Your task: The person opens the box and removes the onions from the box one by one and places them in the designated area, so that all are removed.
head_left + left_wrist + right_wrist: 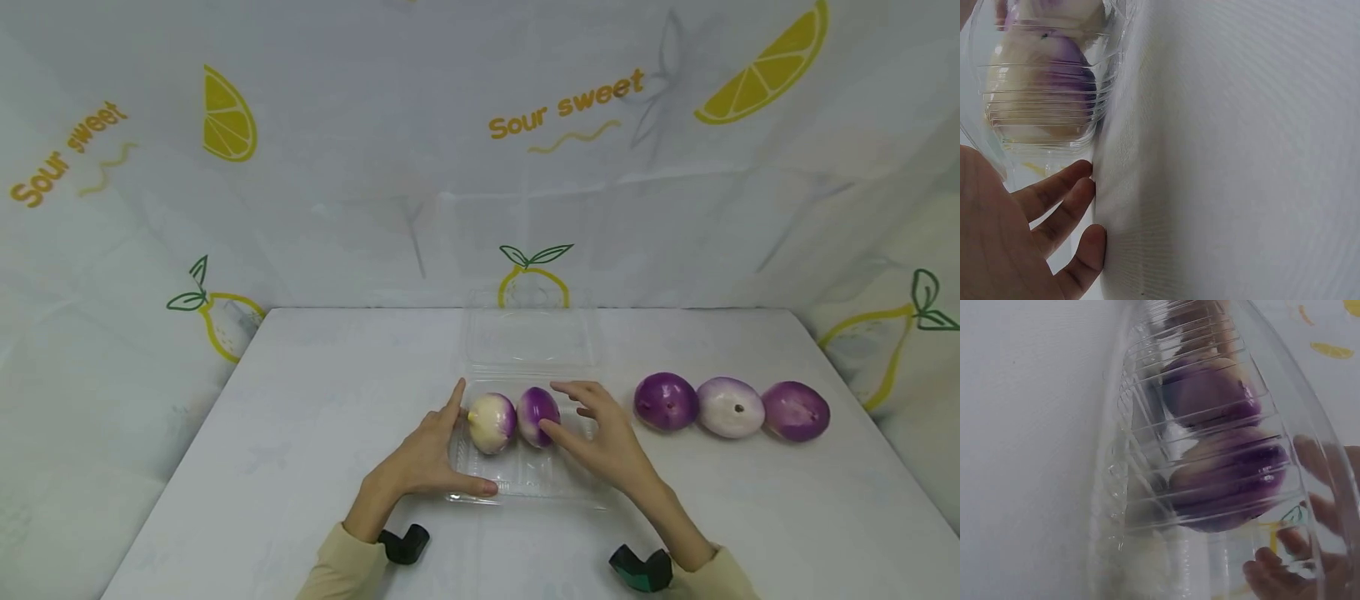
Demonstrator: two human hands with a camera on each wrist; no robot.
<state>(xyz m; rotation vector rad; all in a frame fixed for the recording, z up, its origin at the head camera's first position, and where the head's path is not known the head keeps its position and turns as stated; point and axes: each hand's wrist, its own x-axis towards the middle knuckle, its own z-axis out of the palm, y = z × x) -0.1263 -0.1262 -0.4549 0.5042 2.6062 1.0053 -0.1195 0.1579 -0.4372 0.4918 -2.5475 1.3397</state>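
Observation:
A clear plastic clamshell box (525, 487) stands on the table with its lid (532, 337) folded back. Inside, side by side at the left and middle, lie a cream-and-purple egg-shaped fruit (491, 423) and a glossy purple one (538, 417). My left hand (427, 454) spreads along the box's left side, thumb over the front rim; in the left wrist view, several fingertips (1088, 240) rest by the white surface. Over the box's right part, my right hand (603, 437) has its thumb at the purple fruit and its index finger stretched beside it, the fingers loosely bent.
Right of the box, a row of similar fruits lies on the table: a dark purple fruit (666, 402), a whitish fruit (731, 407) and a purple fruit (797, 412). Behind the white table (300, 467) hangs a lemon-printed cloth (375, 167). Black wrist mounts (405, 544) sit at both wrists.

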